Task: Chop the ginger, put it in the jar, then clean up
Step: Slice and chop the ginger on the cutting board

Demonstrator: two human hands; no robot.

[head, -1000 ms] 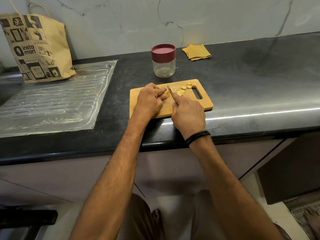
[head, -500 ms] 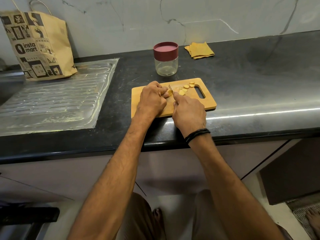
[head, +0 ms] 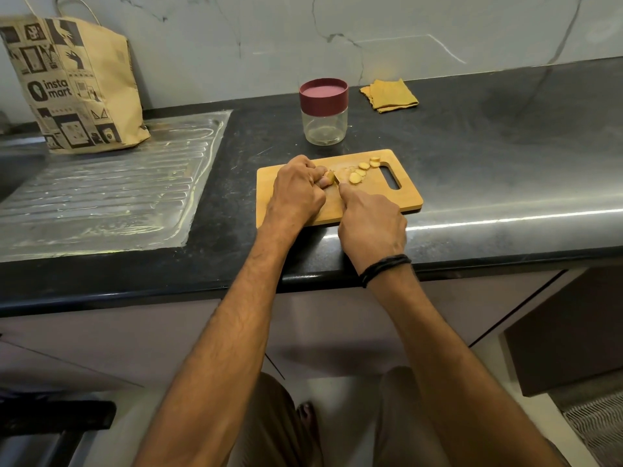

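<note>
Head view: just behind the cutting board [head: 409, 197], a glass jar [head: 324, 124] upright on the black counter [head: 488, 156], closed with a dark red lid [head: 323, 92]; no ginger in it yet; on the board, beside the handle slot, a short row of ginger slices [head: 360, 171] lying flat. Left hand [head: 296, 193] over the middle of the board, fingers curled, pinching the uncut ginger piece [head: 327, 175], mostly hidden under the fingers; right hand [head: 372, 224] at the near edge of the board, closed around a knife [head: 335, 179]; handle hidden in the fist, forefinger stretched forward, only a bit of blade seen, touching the ginger piece. Behind the board to the right, a folded yellow cloth [head: 389, 95]; well to the left of the board, a steel drainboard [head: 111, 187] with a printed paper bag [head: 72, 85] standing on it.
</note>
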